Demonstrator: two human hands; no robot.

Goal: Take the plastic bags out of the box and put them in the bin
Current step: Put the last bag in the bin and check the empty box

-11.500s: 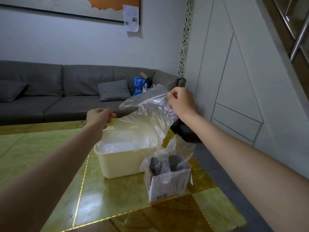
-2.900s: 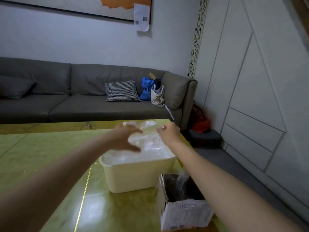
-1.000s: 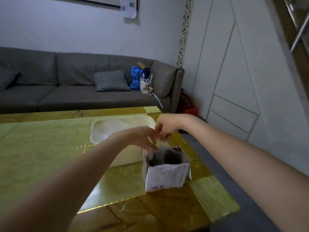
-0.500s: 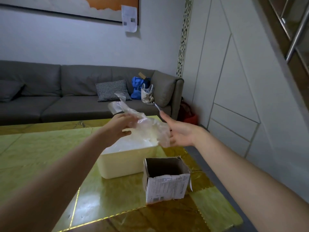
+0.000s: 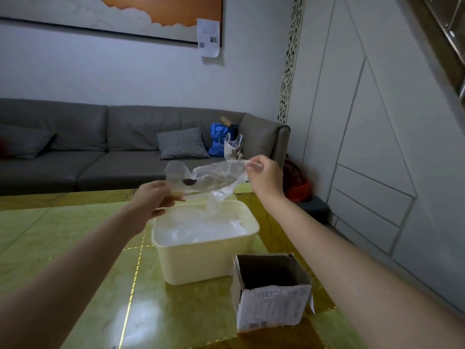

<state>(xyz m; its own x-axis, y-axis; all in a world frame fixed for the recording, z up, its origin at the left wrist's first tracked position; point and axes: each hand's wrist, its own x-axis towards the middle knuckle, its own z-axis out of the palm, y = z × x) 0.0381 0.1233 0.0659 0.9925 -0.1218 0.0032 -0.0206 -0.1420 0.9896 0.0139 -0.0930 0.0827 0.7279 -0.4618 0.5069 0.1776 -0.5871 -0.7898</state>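
A clear plastic bag is stretched in the air above the cream plastic bin. My left hand grips the bag's left end and my right hand pinches its right end. A tail of the bag hangs down toward the bin. Other clear bags lie crumpled inside the bin. In front of the bin, to its right, stands the small open cardboard box; its inside looks dark and I see no bag in it.
Bin and box stand on a glossy yellow-green table near its right edge. Behind the table is a grey sofa with a checked cushion and a blue bag. White wall panels are on the right.
My hands have moved apart and pulled the bag out flat. My right hand went from open beside the bag to pinching its end, higher and farther right.
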